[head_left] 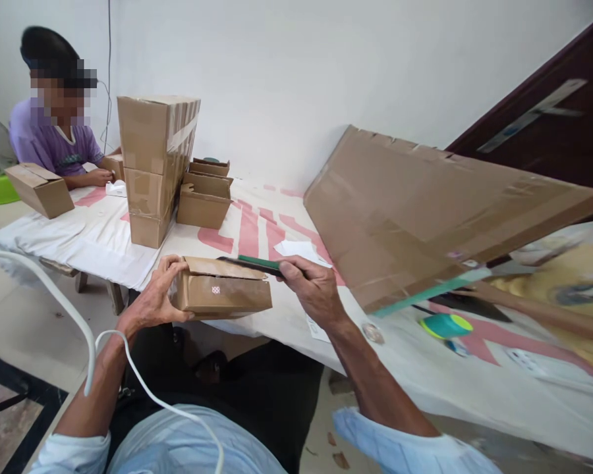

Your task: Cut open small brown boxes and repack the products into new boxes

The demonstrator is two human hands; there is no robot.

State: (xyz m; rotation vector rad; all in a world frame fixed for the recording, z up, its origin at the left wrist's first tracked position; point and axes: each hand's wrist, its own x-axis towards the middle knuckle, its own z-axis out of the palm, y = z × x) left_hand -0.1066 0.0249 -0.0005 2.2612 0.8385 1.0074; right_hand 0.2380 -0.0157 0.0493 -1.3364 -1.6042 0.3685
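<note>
A small brown cardboard box is tilted at the table's front edge, its top flap slightly raised. My left hand grips the box's left end, thumb below and fingers over the top. In my right hand is a long, thin dark tool with a green strip; its exact kind is unclear. The tool reaches left over the box's top, close to the flap's edge; whether it touches the cardboard I cannot tell. Behind the tool lies a piece of white paper.
Taped boxes stand stacked at back left, beside open boxes. A large cardboard sheet leans on the right. A teal and yellow roll lies beyond my right arm. A person in purple sits across, near another box.
</note>
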